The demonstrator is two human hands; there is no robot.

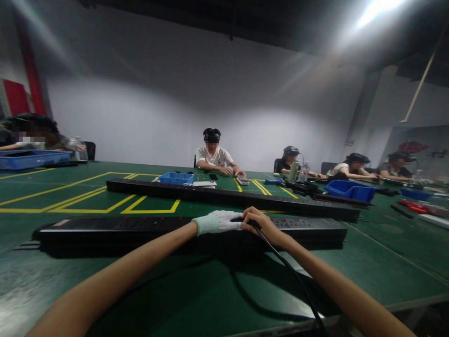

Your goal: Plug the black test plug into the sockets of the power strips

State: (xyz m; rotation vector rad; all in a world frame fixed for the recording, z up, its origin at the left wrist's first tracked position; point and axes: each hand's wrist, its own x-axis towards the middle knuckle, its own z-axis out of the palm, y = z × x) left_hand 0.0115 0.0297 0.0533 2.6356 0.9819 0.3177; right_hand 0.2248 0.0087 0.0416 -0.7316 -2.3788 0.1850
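Observation:
A long black power strip (140,229) with red switches lies across the green table in front of me. My left hand (217,222), in a pale glove, rests on top of the strip near its middle, fingers lying fairly flat. Beside it, my bare right hand (261,223) is closed round a black cable (291,274) where it meets the strip. The cable runs back toward me over the table edge.
A second long black strip (228,196) lies farther back. Blue bins (177,178) (351,189) (31,159) stand on the green table (87,196) with yellow floor-style markings. Several other people sit working along the far side.

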